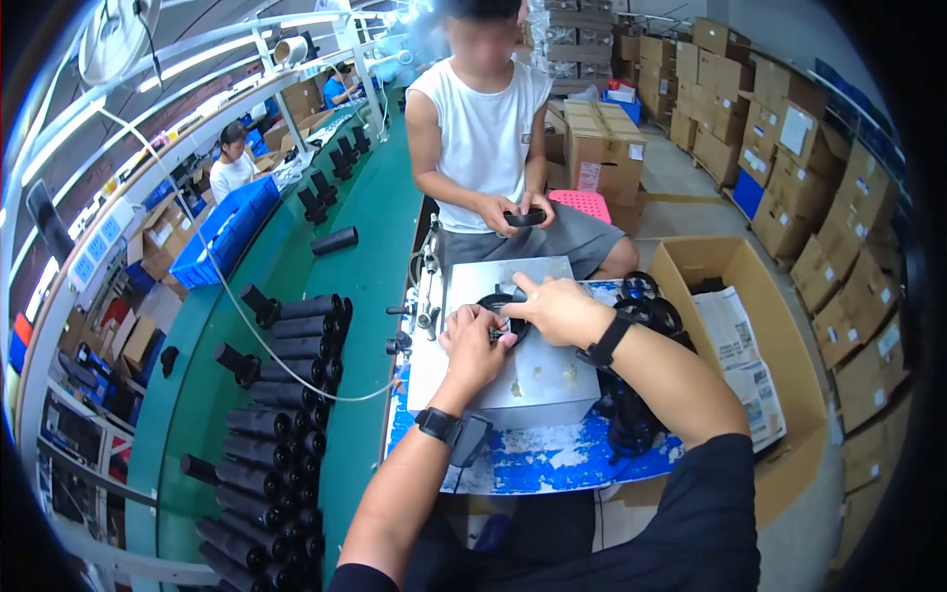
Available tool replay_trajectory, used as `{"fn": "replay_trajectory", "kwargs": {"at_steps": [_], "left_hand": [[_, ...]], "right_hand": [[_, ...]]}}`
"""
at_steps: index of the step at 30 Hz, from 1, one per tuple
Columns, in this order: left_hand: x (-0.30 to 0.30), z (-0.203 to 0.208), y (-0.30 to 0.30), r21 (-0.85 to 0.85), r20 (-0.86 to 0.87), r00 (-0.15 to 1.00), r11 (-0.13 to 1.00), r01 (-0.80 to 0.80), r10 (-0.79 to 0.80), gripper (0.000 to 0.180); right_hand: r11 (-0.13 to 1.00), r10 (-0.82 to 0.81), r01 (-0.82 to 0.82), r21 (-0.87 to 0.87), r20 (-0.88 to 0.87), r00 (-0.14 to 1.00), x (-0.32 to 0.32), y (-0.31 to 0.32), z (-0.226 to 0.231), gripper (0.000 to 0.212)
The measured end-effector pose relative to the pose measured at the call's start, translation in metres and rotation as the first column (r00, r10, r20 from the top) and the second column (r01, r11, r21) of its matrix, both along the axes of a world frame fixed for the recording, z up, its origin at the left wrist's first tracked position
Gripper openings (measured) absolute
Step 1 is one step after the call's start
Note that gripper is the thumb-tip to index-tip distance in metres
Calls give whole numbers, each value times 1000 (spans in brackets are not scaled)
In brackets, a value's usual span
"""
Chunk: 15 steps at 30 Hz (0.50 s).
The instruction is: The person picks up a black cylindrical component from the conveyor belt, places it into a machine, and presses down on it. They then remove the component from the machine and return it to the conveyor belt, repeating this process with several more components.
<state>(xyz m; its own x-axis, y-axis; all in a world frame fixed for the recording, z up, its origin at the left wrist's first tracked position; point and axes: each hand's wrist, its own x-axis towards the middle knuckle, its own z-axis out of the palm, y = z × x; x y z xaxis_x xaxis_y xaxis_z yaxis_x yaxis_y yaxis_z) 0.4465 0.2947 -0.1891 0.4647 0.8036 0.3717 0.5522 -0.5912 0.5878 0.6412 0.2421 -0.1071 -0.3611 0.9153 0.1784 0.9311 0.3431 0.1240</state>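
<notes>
A black ring-shaped part [523,333] lies on a silver metal box [538,380] in front of me. My left hand [475,343] is closed at the ring's left side, its fingertips and thumb pinching at the rim. Over the ring's upper right, my right hand [560,310] is curled around something small and dark, mostly hidden by the fingers. Both hands nearly meet above the part, covering much of it.
Black ring parts [651,314] pile up right of the box, beside an open carton [804,395] with newspaper. Black cylinders [258,419] fill the green bench [370,296] at left. Opposite, a person [483,148] holds a black ring part [525,217]. Metal fittings [428,286] lie left of the box.
</notes>
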Motion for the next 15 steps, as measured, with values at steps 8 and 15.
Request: {"fn": "replay_trajectory", "kwargs": {"at_steps": [8, 15], "left_hand": [[-2, 6, -8, 27, -101, 995, 1000, 13, -10, 20], [-8, 7, -13, 286, -222, 975, 957, 50, 16, 13]], "right_hand": [[995, 43, -40, -87, 42, 998, 3, -8, -1, 32], [991, 34, -20, -132, 101, 994, 5, -15, -3, 28]]}}
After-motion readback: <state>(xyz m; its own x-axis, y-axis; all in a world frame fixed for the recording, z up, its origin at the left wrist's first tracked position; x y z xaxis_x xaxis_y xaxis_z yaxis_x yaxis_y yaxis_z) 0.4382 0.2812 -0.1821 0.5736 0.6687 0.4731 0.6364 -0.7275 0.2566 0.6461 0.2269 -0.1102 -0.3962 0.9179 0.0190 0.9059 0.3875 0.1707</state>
